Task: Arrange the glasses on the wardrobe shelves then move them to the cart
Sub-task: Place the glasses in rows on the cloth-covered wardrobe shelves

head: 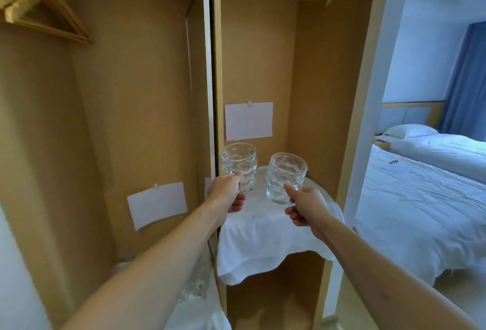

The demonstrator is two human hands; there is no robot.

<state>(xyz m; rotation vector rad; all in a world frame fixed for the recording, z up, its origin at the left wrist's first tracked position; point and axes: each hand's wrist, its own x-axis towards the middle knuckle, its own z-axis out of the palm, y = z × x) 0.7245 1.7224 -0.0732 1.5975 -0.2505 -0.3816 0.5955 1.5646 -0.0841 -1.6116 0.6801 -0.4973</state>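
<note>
Two clear dimpled glass mugs are over the wardrobe's right shelf, which is covered by a white cloth [265, 235]. My left hand [227, 193] grips the handle of the left glass mug [240, 164], close to the wooden divider. My right hand [305, 204] grips the handle of the right glass mug [285, 177], which tilts slightly. Whether either mug touches the cloth I cannot tell. More glassware [193, 289] shows blurred under my left forearm, low in the left compartment.
The wooden wardrobe has a central divider [210, 92] and a lower open space under the shelf. Wooden hangers [39, 8] hang top left. White paper sheets [248, 120] are clipped to the back panels. Two beds with white linen [420, 198] stand at right.
</note>
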